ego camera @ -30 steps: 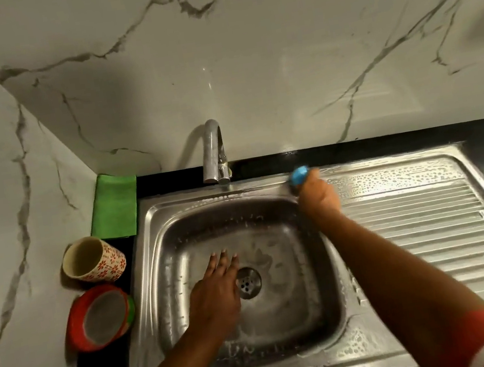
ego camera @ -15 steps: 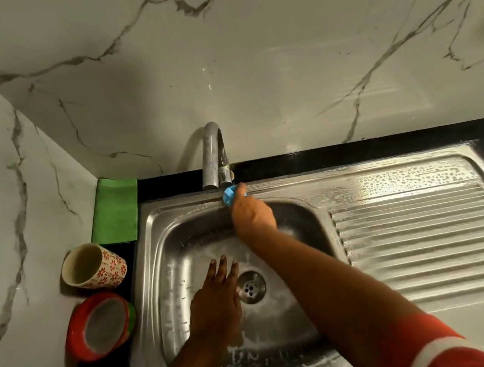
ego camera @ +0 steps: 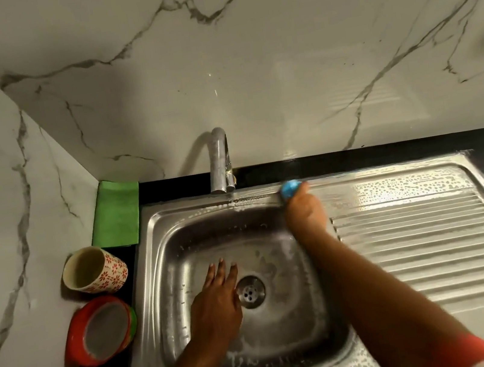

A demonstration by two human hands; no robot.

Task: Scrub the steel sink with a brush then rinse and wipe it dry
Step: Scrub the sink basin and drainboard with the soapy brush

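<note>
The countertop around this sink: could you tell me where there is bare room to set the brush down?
The ribbed drainboard right of the right hand is bare but soapy. Left of the sink is crowded: green cloth, patterned cup, red container.

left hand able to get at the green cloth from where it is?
Probably yes: the left hand lies flat and empty in the basin, and the cloth sits uncovered past the sink's far-left corner; only the rim lies between.

Single head cam, wide-angle, looking forward and steeply down from above the sink (ego camera: 182,256). Close range: both forearms enter from the bottom edge. Tap (ego camera: 219,161) and marble wall (ego camera: 246,55) fill the top half. No second view.
</note>
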